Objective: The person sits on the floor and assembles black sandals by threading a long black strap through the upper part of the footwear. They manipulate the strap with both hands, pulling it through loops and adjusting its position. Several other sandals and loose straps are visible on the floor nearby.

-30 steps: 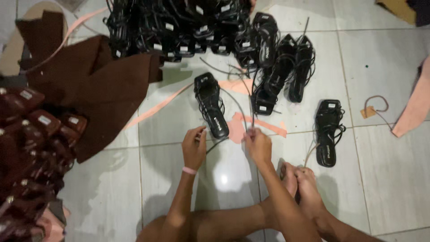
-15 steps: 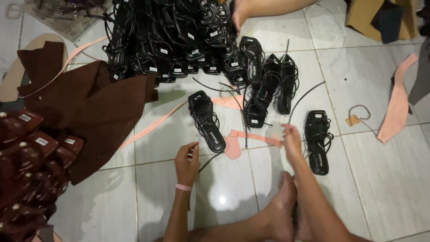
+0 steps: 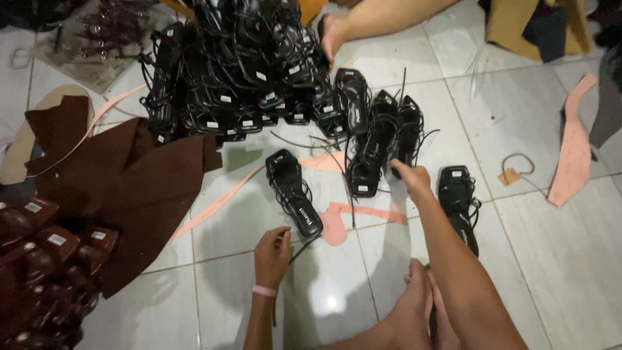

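Observation:
My left hand (image 3: 272, 256), with a pink band on the wrist, pinches a thin black strap next to the heel of a single black strappy sandal (image 3: 293, 192) lying on the tiled floor. My right hand (image 3: 409, 178) reaches forward and grips the straps of a small cluster of black sandals (image 3: 379, 142). Another lone black sandal (image 3: 459, 198) lies just right of my right forearm. My bare feet (image 3: 414, 308) rest on the tiles near the bottom.
A big heap of black sandals (image 3: 240, 71) fills the top centre. Brown material (image 3: 123, 188) and brown sandals (image 3: 45, 259) lie left. Pink offcuts (image 3: 573, 152) are scattered about. Another person's bare leg (image 3: 376, 19) lies at the top.
My right hand has moved forward from the floor in front of me to the sandal cluster. The view has tilted up, showing more of the heap and the other person's leg.

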